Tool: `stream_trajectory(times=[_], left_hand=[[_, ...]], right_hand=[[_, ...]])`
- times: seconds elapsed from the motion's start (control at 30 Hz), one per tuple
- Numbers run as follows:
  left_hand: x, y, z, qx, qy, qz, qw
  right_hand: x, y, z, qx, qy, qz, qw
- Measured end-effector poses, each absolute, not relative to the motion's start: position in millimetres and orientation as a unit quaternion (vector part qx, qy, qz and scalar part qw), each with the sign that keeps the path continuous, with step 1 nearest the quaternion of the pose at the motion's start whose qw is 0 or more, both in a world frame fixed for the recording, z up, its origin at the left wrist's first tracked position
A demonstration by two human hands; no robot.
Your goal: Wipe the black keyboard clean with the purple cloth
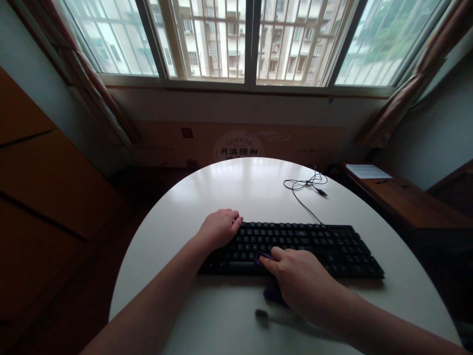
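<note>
A black keyboard [273, 241] lies across the white round table. My left hand [220, 228] is at its upper left corner, fingers bent over the back edge and gripping it. With the index finger pointing onto the lower middle keys, my right hand [301, 276] holds a purple cloth [263, 257] against them. More of the dark purple fabric hangs below the palm, past the keyboard's front edge. Under my right wrist lies a small brush [261, 313] with a dark head; its handle is partly hidden by the arm.
The keyboard's cable [305, 183] lies loosely coiled behind it, its USB plug near the table's far right. The round table [236, 182] has a curved edge. At right stands a wooden desk [402, 197] with a paper [367, 171]. A printed cardboard box [295, 140] stands below the barred window.
</note>
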State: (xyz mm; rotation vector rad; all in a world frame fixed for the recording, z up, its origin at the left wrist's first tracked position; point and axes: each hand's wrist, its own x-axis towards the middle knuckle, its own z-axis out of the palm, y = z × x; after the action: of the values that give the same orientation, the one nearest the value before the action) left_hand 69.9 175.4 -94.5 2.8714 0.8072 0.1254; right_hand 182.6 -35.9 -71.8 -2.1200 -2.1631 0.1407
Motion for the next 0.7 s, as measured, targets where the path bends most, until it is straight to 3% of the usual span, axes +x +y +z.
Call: stream_trajectory(times=[0.7], left_hand=[[68.9,174.0,-93.3,0.962,0.261,0.047,0.073]], right_hand=[[197.4,-35.4,-64.6,-0.698,-0.713,0.047,0.032]])
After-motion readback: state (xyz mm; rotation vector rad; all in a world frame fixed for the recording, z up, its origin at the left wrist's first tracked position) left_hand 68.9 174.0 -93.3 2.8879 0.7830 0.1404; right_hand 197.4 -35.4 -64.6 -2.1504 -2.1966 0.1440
